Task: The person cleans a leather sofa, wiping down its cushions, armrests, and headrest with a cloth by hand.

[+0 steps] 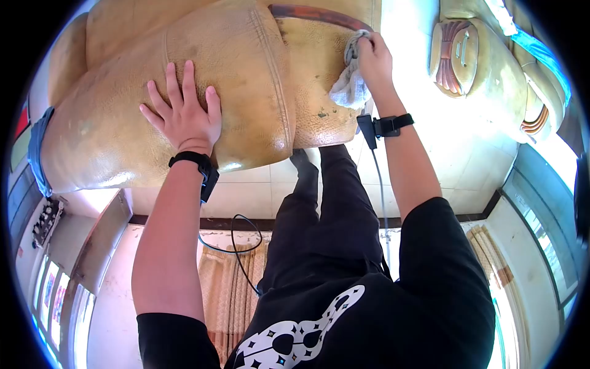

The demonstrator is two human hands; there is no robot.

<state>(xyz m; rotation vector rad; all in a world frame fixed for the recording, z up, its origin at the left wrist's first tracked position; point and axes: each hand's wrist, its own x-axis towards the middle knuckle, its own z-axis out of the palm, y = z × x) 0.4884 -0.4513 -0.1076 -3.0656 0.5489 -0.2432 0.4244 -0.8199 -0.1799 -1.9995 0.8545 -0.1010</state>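
My left hand (184, 114) lies flat with spread fingers on the tan leather sofa (239, 80), left of a stitched seam. At the sofa's right end, my right hand (373, 58) is closed around a grey cloth (351, 86), which hangs down beside the sofa's front corner. The cloth touches the leather near the end of a reddish-brown wooden trim strip (319, 15). Small dark worn spots show on the leather below the trim. Each wrist wears a black strap with a small black device.
A second tan sofa (491, 80) with brown trim stands at the right, partly under blue fabric (538, 49). Blue cloth (40, 150) hangs at the near sofa's left end. Cables run from the wrist devices past my legs. Patterned curtains (227, 289) and pale floor tiles (239, 200) lie below.
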